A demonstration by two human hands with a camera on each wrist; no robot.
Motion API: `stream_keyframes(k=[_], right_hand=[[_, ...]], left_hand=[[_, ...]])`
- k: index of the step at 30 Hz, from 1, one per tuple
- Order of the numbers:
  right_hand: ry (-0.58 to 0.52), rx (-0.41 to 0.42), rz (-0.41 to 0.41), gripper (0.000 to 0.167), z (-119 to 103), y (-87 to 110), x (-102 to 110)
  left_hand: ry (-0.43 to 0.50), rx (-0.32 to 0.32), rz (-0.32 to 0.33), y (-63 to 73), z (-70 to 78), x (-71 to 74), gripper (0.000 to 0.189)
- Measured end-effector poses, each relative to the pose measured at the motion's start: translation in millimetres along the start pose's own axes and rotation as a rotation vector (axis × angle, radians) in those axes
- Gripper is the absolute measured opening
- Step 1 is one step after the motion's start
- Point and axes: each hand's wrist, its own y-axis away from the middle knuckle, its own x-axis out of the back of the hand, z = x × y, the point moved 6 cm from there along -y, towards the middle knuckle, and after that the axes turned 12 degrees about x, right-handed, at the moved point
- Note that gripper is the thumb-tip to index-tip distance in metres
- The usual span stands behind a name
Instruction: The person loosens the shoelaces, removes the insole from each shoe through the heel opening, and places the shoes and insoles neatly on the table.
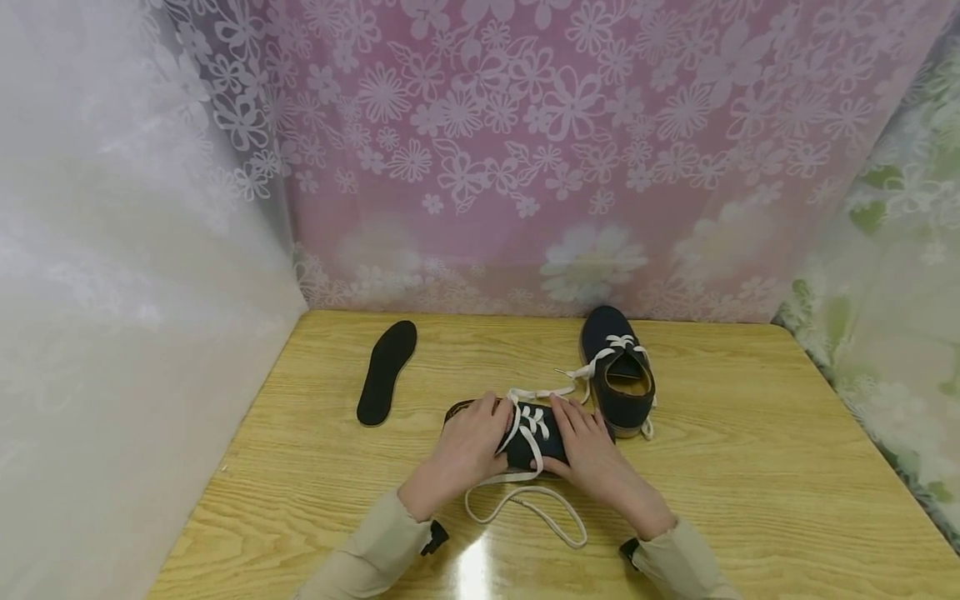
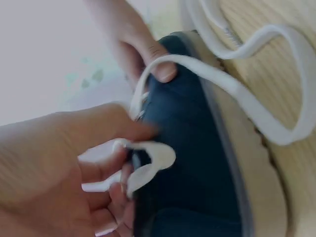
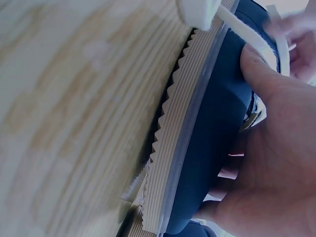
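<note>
A navy lace-up sneaker (image 1: 517, 457) with white laces lies crosswise on the table in front of me, opening to the left and toe to the right. My left hand (image 1: 472, 437) grips it by the opening; in the left wrist view the thumb is outside the navy upper (image 2: 197, 148) and the other fingers go behind its edge. The toe end is held by my right hand (image 1: 592, 454), thumb on the near side, fingers over the far side. A white lace (image 2: 217, 78) hangs down over the sneaker's side and loops onto the table.
A second navy sneaker (image 1: 626, 414) stands just beyond my right hand, toe pointing away, its laces trailing left. To the back left a black insole (image 1: 386, 375) lies on the wooden table (image 1: 300, 467). Floral curtains (image 1: 487, 167) hang behind and at both sides.
</note>
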Motion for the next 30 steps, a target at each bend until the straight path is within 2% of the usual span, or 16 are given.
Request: stream_keyframes(k=[3, 8, 13, 17, 21, 26, 30], right_hand=[[0.006, 0.018, 0.019, 0.093, 1.9, 0.2, -1.3], [-0.019, 0.013, 0.005, 0.093, 1.6, 0.4, -0.7], [-0.035, -0.032, -0.048, 0.091, 1.0, -0.5, -0.7], [-0.03, -0.038, -0.06, 0.092, 1.0, -1.5, -2.3], [-0.033, -0.036, -0.047, 0.092, 1.2, -1.6, -2.5], [-0.033, -0.041, -0.052, 0.093, 1.8, -1.0, -2.8], [-0.017, -0.042, -0.054, 0.089, 1.2, -0.2, -1.5]], left_hand=[[0.054, 0.002, 0.047, -3.9, -3.6, 11.0, 0.022], [0.149, 0.083, 0.12, -21.1, -12.3, 36.2, 0.012], [0.295, 0.138, 0.251, -43.3, -15.2, 59.3, 0.012], [0.435, 0.124, 0.304, -53.1, -12.5, 68.1, 0.012], [0.464, 0.116, 0.253, -55.9, -11.3, 59.3, 0.011], [0.382, 0.136, 0.129, -52.4, -18.3, 35.0, 0.008], [0.338, 0.162, 0.106, -46.8, -28.7, 27.5, 0.01]])
